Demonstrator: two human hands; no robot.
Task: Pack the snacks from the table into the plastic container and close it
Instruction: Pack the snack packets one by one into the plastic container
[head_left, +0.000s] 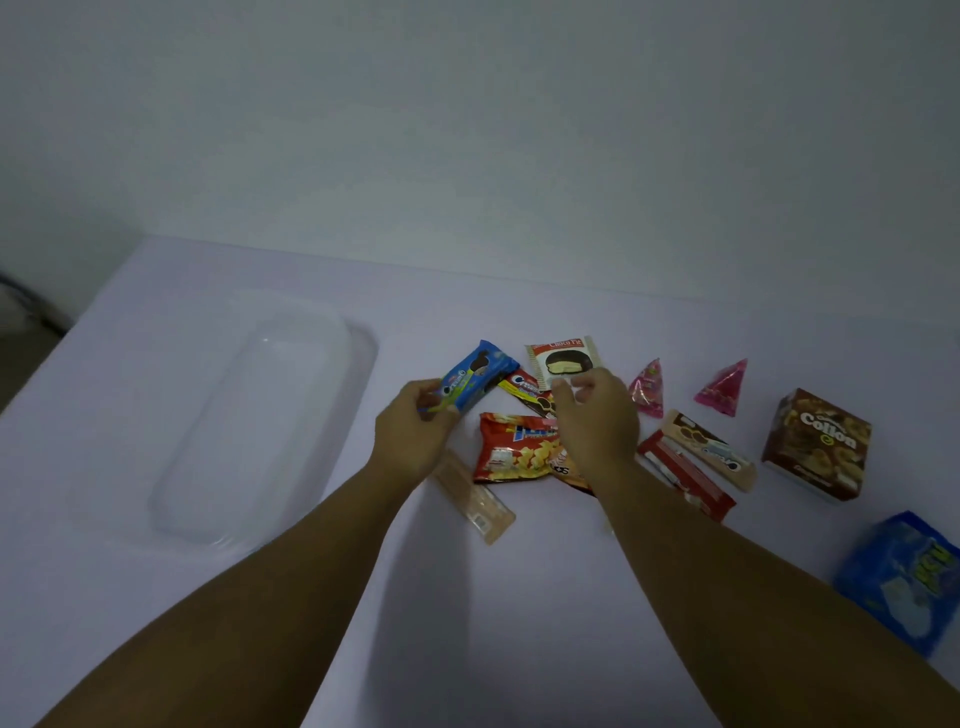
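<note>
A clear plastic container (291, 364) lies on the left of the white table, its inside bare. My left hand (413, 434) is shut on a blue cookie pack (480, 375), lifted just right of the container. My right hand (597, 421) pinches the lower edge of a white choco pie packet (563, 358). Under and between the hands lie a brown cookie pack (527, 395), a red snack bag (514, 449) and a pale wafer bar (475, 501).
To the right lie two pink triangular packets (649, 387) (724, 388), a beige cookie bar (711, 449), a red bar (685, 475), a brown Collon box (815, 444) and a blue box (904, 579) near the right edge. A wall stands behind the table.
</note>
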